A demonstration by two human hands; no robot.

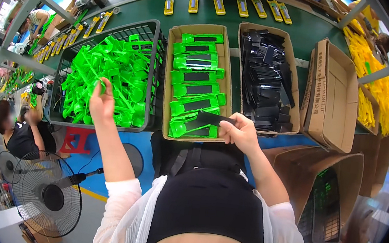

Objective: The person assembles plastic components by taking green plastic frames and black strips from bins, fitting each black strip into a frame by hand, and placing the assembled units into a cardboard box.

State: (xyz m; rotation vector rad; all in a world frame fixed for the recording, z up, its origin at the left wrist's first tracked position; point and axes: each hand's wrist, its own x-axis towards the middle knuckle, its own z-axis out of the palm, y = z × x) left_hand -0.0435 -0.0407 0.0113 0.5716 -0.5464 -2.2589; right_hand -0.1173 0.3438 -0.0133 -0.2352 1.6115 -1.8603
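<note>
We see the flat black rectangular strip (215,119) pinched between thumb and fingers of the right hand (240,134); it is thin, matte and dark, and it juts leftward over the near end of the middle cardboard box (168,77). In the left hand (101,102) the fingers close around a bright green plastic paddle-shaped piece (99,84) (its long handle is lost among the others), lifted just above the heap of like green pieces (113,76) that fills the black wire basket (155,35) on the left.

The middle box holds a neat row of green paddles already fitted with black strips (196,81), laid one below another, each showing a dark panel on its broad face. Just right of it a second cardboard box (295,90) is piled with loose black strips (267,79). Further right an open, tilted cardboard carton (339,97) stands beside a mass of yellow plastic pieces (376,80).

All of these sit on a green worktable (310,31), where yellow paddle pieces (227,4) lie in a row along the far side. Low on the left a black standing fan (47,196) faces upward, and another person in dark clothing (25,136) sits beyond it.
</note>
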